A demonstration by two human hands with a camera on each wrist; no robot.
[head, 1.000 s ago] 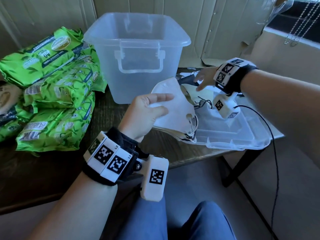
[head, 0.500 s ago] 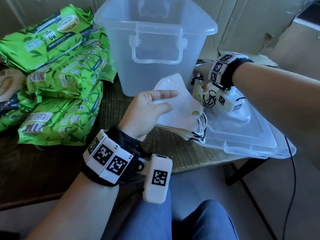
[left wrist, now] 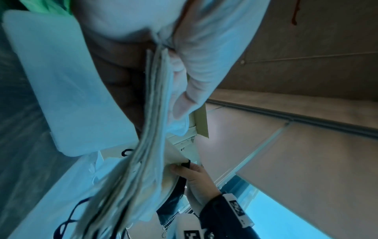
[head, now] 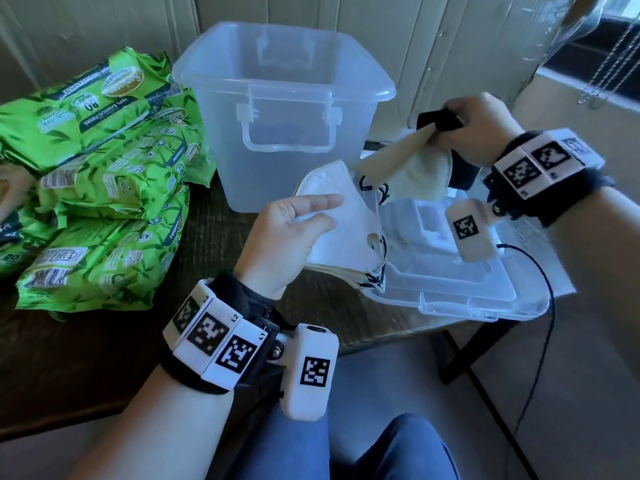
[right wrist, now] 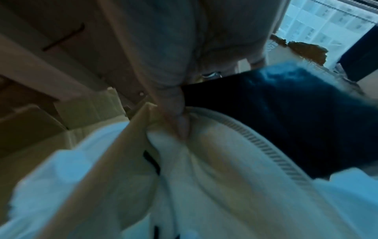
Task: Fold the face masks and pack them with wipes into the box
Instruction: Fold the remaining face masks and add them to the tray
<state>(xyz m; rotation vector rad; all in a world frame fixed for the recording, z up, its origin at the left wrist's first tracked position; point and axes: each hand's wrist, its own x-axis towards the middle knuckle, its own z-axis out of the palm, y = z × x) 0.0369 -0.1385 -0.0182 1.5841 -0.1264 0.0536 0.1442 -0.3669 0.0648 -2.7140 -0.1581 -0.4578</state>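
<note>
My left hand (head: 320,212) grips a stack of folded white face masks (head: 349,237) over the table edge, fingers (left wrist: 196,67) on one side of the stack (left wrist: 147,129). My right hand (head: 450,124) pinches a single mask (head: 412,164), black outside and white inside, and holds it hanging above the lid, to the right of the box. In the right wrist view a fingertip (right wrist: 180,119) presses into that mask's white lining (right wrist: 220,169). The clear plastic box (head: 284,98) stands open behind the stack. Green wipes packs (head: 100,161) lie piled at the left.
The box's clear lid (head: 467,285) lies upside down on the table's right corner, overhanging the edge. A black cable (head: 540,306) hangs from my right wrist. My blue-trousered knees (head: 346,445) sit below the wooden table (head: 207,244).
My right hand went down to the lid, took hold of a black-and-white mask and lifted it up and to the right. My left hand kept the stack still.
</note>
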